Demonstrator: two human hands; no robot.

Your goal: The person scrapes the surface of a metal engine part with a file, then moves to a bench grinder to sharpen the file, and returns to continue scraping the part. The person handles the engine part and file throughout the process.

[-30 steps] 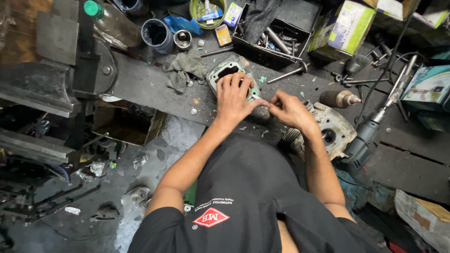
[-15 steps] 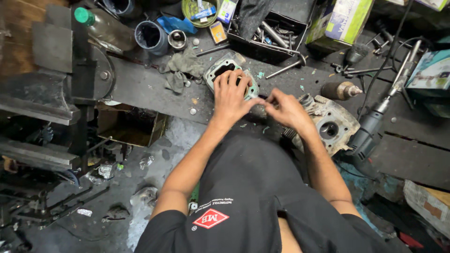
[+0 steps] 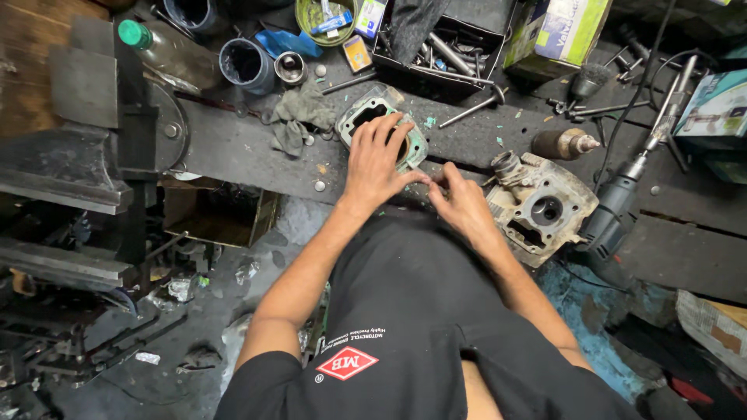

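A metal engine cylinder block [image 3: 372, 109] with a green gasket face lies on the dark workbench [image 3: 233, 148]. My left hand [image 3: 377, 159] rests spread over its bore and presses it down. My right hand [image 3: 463, 201] sits just right of it. Its fingertips are pinched together at the block's near edge, close to my left thumb. What they pinch is too small to make out. Green flakes [image 3: 428, 122] lie scattered around the block.
A grey cylinder head [image 3: 545, 206] lies right of my right hand, with a corded rotary tool [image 3: 615, 206] beyond it. A rag [image 3: 299, 117], blue cup [image 3: 241, 62], black tool tray [image 3: 443, 47], boxes and a green-capped bottle [image 3: 156, 47] crowd the back. A vise [image 3: 93, 140] stands left.
My left hand stays on the cylinder block. My right hand has drawn in towards my left thumb at the block's near edge. The view has shifted slightly.
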